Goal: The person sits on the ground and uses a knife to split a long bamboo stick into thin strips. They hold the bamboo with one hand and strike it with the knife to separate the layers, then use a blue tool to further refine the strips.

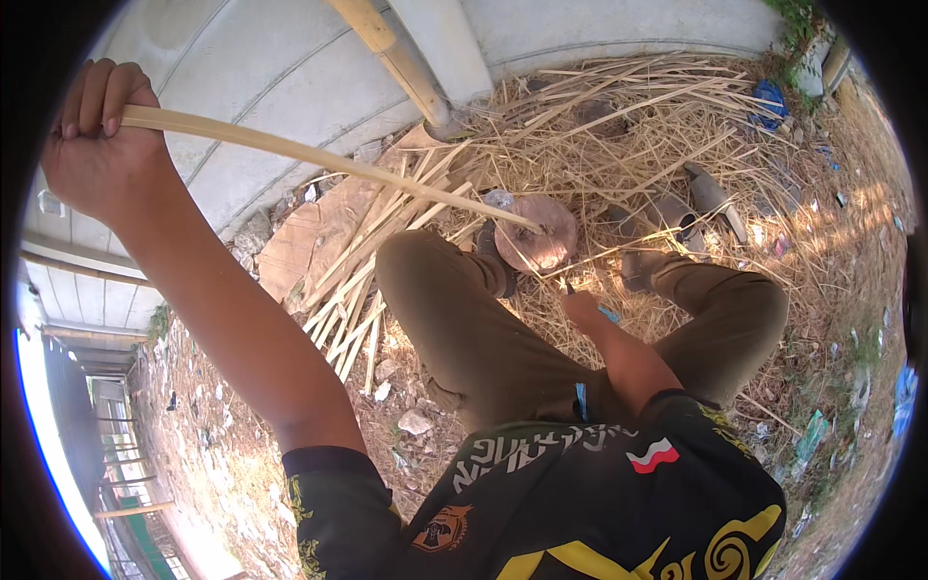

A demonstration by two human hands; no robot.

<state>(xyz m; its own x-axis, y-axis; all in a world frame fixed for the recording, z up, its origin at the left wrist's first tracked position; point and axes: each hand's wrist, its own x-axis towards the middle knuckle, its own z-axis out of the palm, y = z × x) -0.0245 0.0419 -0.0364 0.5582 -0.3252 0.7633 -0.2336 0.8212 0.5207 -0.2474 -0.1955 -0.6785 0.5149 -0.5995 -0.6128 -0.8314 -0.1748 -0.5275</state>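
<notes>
Strip [319, 166]: long, pale, probably bamboo; it is slanting from my left hand [101, 135] down to the chopping block [543, 251], its low end lying over the block's top. Contact there I cannot tell.
Left fingers: curling tight round the strip's upper end, high and left of the block.
Right fingers: my right hand [585, 311] is sitting just nearer me than the block, fingers wrapping a dark-tipped tool [569, 287], possibly a blade.
Handling: I am judging the strip light, springy, dry rather than slippery, liable to splinter along its grain.
Hold: the upper end is serving well; I am rating flat faces safer than edges.
Ground: straw-like shavings [532, 159] are covering earth beyond the block; cut strips [358, 324] are lying left of it, partly over a brown sheet [309, 237].
Room: 1 pale wall [280, 87] is standing beyond the block, 1 bamboo pole [387, 48] rising before it.
</notes>
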